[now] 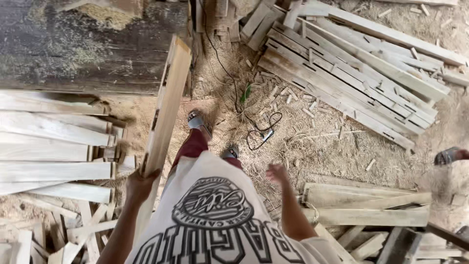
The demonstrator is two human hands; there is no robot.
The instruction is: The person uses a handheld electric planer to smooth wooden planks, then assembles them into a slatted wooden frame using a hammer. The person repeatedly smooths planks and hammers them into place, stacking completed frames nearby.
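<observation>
From the head camera, looking straight down my own front: my left hand (140, 185) is clenched around the lower end of a long wooden plank (165, 110), which rises away from me at a slight tilt, its far end up near the dark weathered board surface (73, 49) at the top left. The plank has small notches cut along its edge (I can count a few dark slots, no more than that). My fingers wrap its near end from below, thumb side toward my body.

My right hand (277, 173) grasps nothing; it hangs free out to my side with the fingers loosely curled, above the sawdust floor (317, 146) and just beside a low stack of rough boards (366, 205) at the lower right.

Below the hands I see my white printed shirt (215, 220), red trousers and both sandalled feet (198, 121) on the shavings. A black cable (259, 132) snakes across the floor just ahead of my feet. To my left lies a pile of pale planks (53, 146), touching one another in layers; at the upper right a wide spread of slotted slats (351, 73) lies well apart from me. Someone else's foot (449, 155) shows at the right edge.
</observation>
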